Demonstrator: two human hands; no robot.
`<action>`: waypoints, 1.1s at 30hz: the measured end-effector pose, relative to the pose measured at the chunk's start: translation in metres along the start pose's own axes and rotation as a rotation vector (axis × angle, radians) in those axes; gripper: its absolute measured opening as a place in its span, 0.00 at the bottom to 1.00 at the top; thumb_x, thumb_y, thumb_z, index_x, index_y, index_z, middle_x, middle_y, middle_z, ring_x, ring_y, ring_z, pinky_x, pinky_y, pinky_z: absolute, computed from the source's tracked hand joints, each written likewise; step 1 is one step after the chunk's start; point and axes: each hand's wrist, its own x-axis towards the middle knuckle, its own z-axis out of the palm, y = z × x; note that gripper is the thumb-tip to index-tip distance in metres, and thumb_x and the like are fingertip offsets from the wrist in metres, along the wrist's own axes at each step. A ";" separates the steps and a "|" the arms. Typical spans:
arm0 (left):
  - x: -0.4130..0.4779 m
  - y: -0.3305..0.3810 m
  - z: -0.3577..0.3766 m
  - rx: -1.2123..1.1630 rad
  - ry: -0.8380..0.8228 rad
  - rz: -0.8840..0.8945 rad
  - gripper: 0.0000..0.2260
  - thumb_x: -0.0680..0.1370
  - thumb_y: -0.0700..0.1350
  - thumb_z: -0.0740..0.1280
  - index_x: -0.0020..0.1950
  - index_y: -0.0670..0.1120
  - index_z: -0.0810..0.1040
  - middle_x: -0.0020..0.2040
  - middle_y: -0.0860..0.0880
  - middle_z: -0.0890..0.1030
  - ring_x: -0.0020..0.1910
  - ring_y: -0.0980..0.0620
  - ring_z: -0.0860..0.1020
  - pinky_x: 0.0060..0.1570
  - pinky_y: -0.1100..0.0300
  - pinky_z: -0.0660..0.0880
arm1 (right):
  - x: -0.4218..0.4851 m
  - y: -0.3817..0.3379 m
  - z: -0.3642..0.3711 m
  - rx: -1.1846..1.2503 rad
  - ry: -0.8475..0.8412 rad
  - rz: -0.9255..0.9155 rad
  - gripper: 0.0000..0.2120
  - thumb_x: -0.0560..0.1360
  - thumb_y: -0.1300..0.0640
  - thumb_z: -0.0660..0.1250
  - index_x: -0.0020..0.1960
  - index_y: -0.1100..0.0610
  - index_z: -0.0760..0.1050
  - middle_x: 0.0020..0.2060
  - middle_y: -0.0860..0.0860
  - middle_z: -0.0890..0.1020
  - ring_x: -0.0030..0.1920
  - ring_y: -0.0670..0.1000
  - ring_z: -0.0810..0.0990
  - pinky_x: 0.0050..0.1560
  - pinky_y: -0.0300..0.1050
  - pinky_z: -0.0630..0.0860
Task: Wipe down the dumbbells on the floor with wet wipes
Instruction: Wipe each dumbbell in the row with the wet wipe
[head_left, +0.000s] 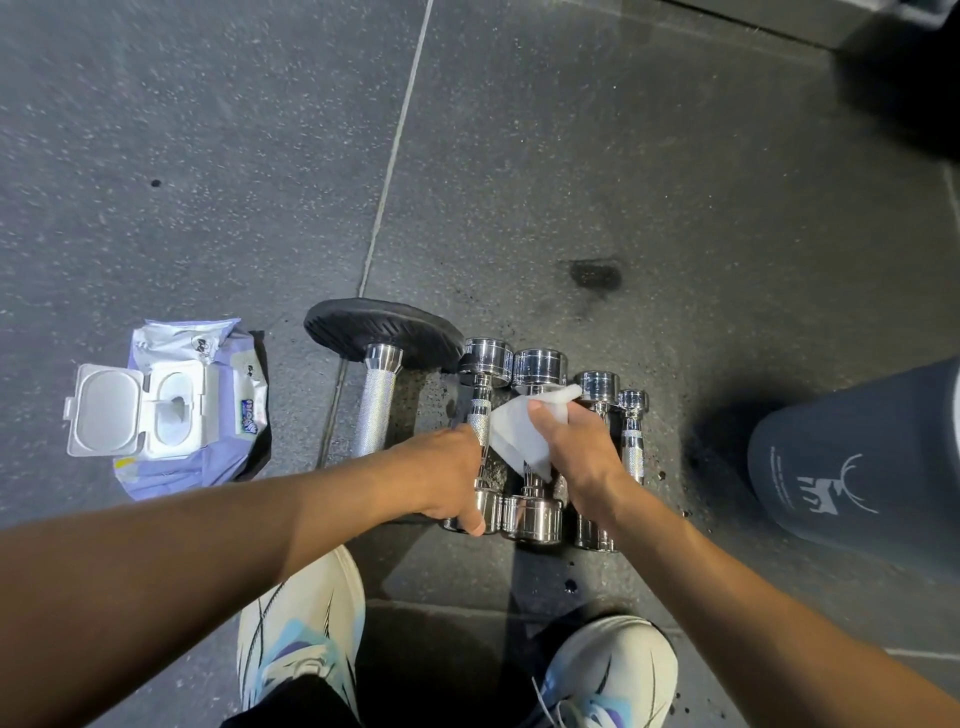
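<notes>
Several chrome dumbbells (537, 371) lie side by side on the dark rubber floor, with a larger black-plated dumbbell (382, 332) at their left. My left hand (447, 475) grips the near end of the leftmost chrome dumbbell (485, 358). My right hand (576, 452) holds a white wet wipe (519, 434) bunched over the handle of the second chrome dumbbell. The handle under the wipe is hidden. A small chrome dumbbell (634, 415) lies at the right end of the row.
An open purple pack of wet wipes (208, 415) with its white lid flipped up lies on the floor to the left. A dark grey bottle (857, 457) stands at the right. My white shoes (608, 670) are below the dumbbells.
</notes>
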 end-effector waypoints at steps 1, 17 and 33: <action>0.000 0.000 0.000 -0.001 0.000 0.001 0.39 0.69 0.53 0.81 0.69 0.39 0.64 0.56 0.45 0.75 0.51 0.48 0.74 0.44 0.56 0.72 | 0.003 -0.002 0.003 0.007 0.021 -0.004 0.12 0.82 0.48 0.65 0.57 0.56 0.78 0.51 0.56 0.83 0.48 0.56 0.80 0.34 0.44 0.75; -0.001 -0.003 0.000 -0.012 -0.001 0.028 0.38 0.69 0.53 0.81 0.69 0.39 0.64 0.58 0.44 0.75 0.53 0.48 0.74 0.47 0.56 0.74 | -0.002 0.018 -0.002 0.047 -0.050 0.029 0.18 0.83 0.46 0.62 0.63 0.59 0.76 0.56 0.58 0.83 0.56 0.59 0.82 0.50 0.49 0.82; 0.003 -0.004 0.002 -0.007 0.003 0.021 0.40 0.70 0.53 0.81 0.72 0.39 0.63 0.64 0.43 0.76 0.53 0.49 0.73 0.48 0.57 0.72 | -0.011 0.027 -0.014 -0.285 -0.071 -0.012 0.18 0.79 0.39 0.60 0.48 0.53 0.75 0.50 0.61 0.82 0.52 0.64 0.82 0.58 0.63 0.79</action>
